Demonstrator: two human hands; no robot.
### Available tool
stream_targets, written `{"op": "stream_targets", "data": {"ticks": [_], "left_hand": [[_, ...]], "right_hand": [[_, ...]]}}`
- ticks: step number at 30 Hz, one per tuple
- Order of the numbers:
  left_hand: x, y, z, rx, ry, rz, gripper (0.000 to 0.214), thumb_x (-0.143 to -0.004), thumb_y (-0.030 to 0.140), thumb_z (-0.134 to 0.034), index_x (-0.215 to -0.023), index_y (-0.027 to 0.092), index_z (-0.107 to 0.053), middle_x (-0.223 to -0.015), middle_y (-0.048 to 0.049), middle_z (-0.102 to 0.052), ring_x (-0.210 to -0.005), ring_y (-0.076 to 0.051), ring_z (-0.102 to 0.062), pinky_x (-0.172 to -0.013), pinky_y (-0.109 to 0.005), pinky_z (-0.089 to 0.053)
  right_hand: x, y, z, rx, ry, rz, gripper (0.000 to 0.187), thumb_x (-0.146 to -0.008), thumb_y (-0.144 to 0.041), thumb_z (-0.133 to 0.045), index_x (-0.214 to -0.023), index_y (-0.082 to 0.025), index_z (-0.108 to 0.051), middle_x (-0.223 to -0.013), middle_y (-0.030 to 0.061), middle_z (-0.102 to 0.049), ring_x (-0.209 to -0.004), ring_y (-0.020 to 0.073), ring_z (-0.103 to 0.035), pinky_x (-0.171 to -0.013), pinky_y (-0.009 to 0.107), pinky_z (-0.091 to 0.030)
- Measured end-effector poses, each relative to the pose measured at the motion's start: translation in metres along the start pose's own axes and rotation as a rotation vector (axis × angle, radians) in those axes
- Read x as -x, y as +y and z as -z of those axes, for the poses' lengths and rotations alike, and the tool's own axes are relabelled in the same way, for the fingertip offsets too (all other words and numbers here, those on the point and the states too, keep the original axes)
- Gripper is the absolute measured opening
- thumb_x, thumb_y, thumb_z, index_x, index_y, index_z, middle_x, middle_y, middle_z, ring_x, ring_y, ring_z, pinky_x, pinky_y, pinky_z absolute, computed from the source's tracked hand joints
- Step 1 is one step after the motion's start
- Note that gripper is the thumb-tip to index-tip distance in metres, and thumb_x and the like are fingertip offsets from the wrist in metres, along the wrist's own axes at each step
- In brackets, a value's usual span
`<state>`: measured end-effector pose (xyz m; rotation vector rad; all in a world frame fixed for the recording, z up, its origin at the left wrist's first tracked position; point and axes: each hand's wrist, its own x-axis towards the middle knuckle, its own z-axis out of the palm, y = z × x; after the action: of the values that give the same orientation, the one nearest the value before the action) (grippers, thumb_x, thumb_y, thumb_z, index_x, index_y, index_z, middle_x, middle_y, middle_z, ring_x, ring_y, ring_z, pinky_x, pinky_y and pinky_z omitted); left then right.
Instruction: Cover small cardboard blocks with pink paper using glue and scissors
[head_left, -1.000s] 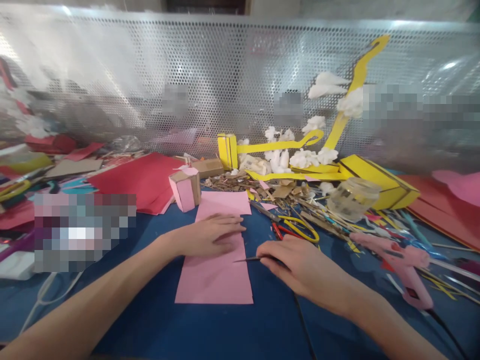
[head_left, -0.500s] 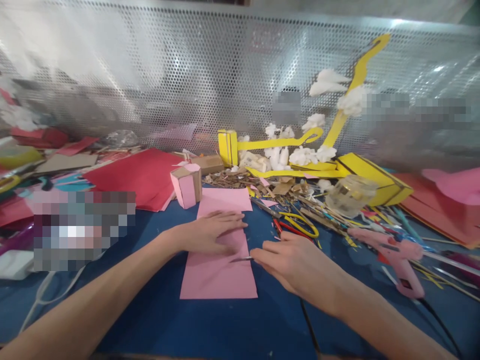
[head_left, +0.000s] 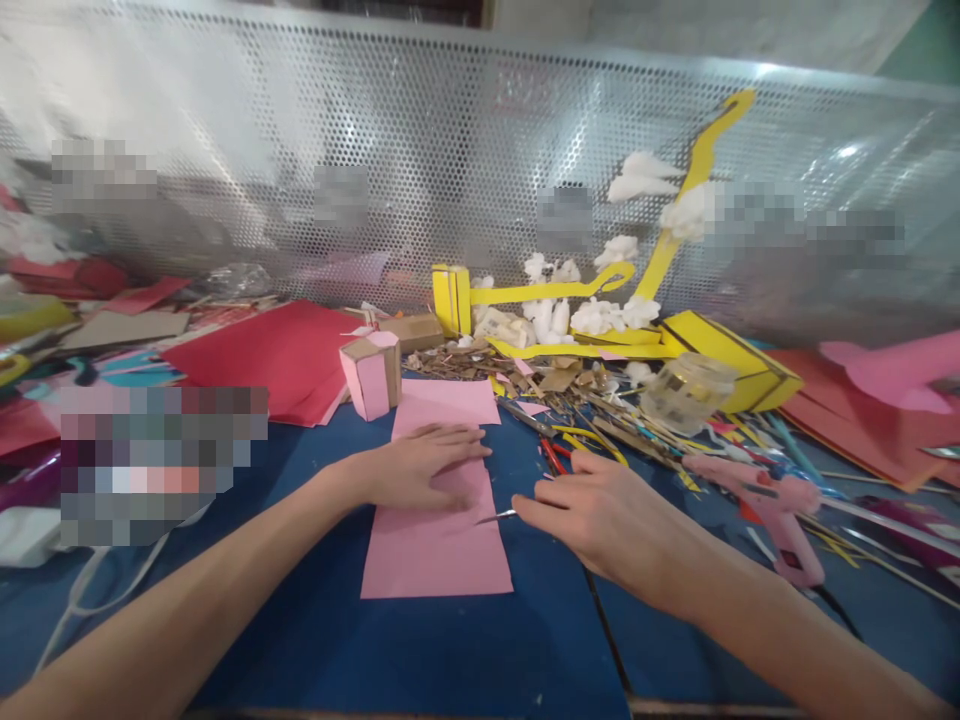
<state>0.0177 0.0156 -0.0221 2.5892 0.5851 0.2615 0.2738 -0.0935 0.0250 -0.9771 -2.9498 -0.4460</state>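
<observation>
My left hand point(head_left: 420, 465) lies flat with fingers spread on a pink paper sheet point(head_left: 439, 545) on the blue table top point(head_left: 420, 650). Closed around a thin craft knife point(head_left: 495, 517), my right hand point(head_left: 592, 515) keeps the blade tip at the sheet's right edge, just below my left fingertips. A small cardboard box partly covered in pink paper point(head_left: 371, 375) stands beyond the sheet at its far left corner.
Red paper sheets point(head_left: 277, 355) lie at the left. Behind are yellow cardboard shapes with white foam bits point(head_left: 592, 310), a glass jar point(head_left: 686, 392), yellow-handled scissors point(head_left: 581, 440), cardboard scraps and sticks. A pink glue gun point(head_left: 772, 510) lies right. A perforated metal screen point(head_left: 375, 150) closes the back.
My right hand has shifted slightly left toward the pink sheet, bringing the knife tip from beside the sheet to its right edge. My left hand has stayed flat on the paper.
</observation>
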Motion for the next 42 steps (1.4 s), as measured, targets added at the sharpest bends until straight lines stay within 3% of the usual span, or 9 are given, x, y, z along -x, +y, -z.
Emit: {"op": "stream_targets", "data": {"ticks": [17,19,22,26,31,34,36,40,42], "left_hand": [[0.0,0.006,0.007,-0.093,-0.113,0.048,0.071,-0.097,0.057,-0.055,-0.159,0.026,-0.039,-0.17,-0.0078,-0.028,-0.159,-0.028,-0.021,-0.129,-0.047,-0.016],[0.0,0.006,0.007,-0.1,-0.121,0.047,0.072,-0.097,0.057,-0.054,-0.159,0.024,-0.038,-0.171,-0.0079,-0.028,-0.16,-0.026,-0.02,-0.13,-0.045,-0.015],[0.0,0.004,0.007,-0.107,-0.129,0.043,0.071,-0.098,0.056,-0.053,-0.16,0.024,-0.036,-0.171,-0.0075,-0.026,-0.16,-0.025,-0.019,-0.13,-0.044,-0.014],[0.001,0.004,0.006,-0.113,-0.142,0.051,0.071,-0.098,0.058,-0.052,-0.16,0.028,-0.035,-0.171,-0.0058,-0.026,-0.16,-0.026,-0.02,-0.13,-0.046,-0.014],[0.003,0.007,0.004,-0.153,-0.126,0.1,0.073,-0.099,0.066,-0.046,-0.161,0.03,-0.033,-0.172,-0.0063,-0.025,-0.16,-0.027,-0.017,-0.129,-0.05,-0.013],[0.004,0.008,0.004,-0.156,-0.136,0.111,0.071,-0.099,0.064,-0.045,-0.161,0.03,-0.033,-0.172,-0.0073,-0.023,-0.161,-0.027,-0.016,-0.129,-0.052,-0.012],[0.004,0.007,0.005,-0.145,-0.137,0.11,0.071,-0.1,0.064,-0.045,-0.161,0.03,-0.033,-0.172,-0.0074,-0.022,-0.161,-0.027,-0.016,-0.129,-0.052,-0.012],[0.005,0.005,0.005,-0.125,-0.155,0.119,0.072,-0.1,0.062,-0.044,-0.162,0.029,-0.03,-0.173,-0.0064,-0.019,-0.161,-0.028,-0.015,-0.129,-0.053,-0.01],[0.005,0.005,0.005,-0.121,-0.166,0.144,0.073,-0.099,0.063,-0.045,-0.163,0.029,-0.03,-0.173,-0.0054,-0.018,-0.161,-0.028,-0.013,-0.129,-0.055,-0.008]], "right_hand": [[0.023,0.016,-0.006,0.037,0.12,0.036,0.031,-0.087,0.001,-0.054,-0.104,-0.019,-0.07,-0.075,0.0002,-0.073,-0.057,0.0141,-0.061,-0.065,0.033,-0.032],[0.028,0.016,-0.003,-0.066,0.109,-0.041,0.029,-0.092,-0.003,-0.053,-0.107,-0.021,-0.069,-0.083,0.0014,-0.076,-0.064,0.0155,-0.066,-0.066,0.032,-0.037],[0.036,0.012,0.002,-0.354,0.157,-0.323,0.026,-0.102,-0.016,-0.048,-0.121,-0.025,-0.064,-0.102,0.0033,-0.079,-0.083,0.0177,-0.074,-0.071,0.029,-0.048],[0.043,0.002,0.004,-0.817,0.308,-0.619,0.023,-0.106,-0.029,-0.044,-0.107,-0.024,-0.066,-0.087,0.0035,-0.075,-0.076,0.0177,-0.074,-0.069,0.028,-0.056],[0.036,-0.02,-0.005,-1.398,0.465,-0.625,0.033,-0.1,-0.037,-0.055,-0.13,-0.026,-0.06,-0.118,0.0136,-0.076,-0.103,0.0259,-0.075,-0.08,0.037,-0.061],[0.029,-0.037,-0.011,-1.282,0.468,-0.738,0.017,-0.094,-0.039,-0.068,-0.101,-0.023,-0.065,-0.085,0.0038,-0.072,-0.072,0.0172,-0.07,-0.061,0.025,-0.054],[0.024,-0.049,-0.013,-1.153,0.44,-0.813,0.026,-0.098,-0.043,-0.063,-0.082,-0.022,-0.061,-0.065,-0.0028,-0.058,-0.055,0.0116,-0.055,-0.049,0.021,-0.042],[0.01,-0.069,-0.014,-1.169,0.327,-0.786,0.028,-0.104,-0.043,-0.049,-0.112,-0.022,-0.065,-0.07,-0.0014,-0.067,-0.057,0.0135,-0.06,-0.053,0.022,-0.045],[0.002,-0.078,-0.014,-1.169,0.322,-0.774,0.024,-0.102,-0.04,-0.053,-0.109,-0.021,-0.066,-0.074,0.0015,-0.073,-0.066,0.016,-0.069,-0.058,0.023,-0.05]]}}
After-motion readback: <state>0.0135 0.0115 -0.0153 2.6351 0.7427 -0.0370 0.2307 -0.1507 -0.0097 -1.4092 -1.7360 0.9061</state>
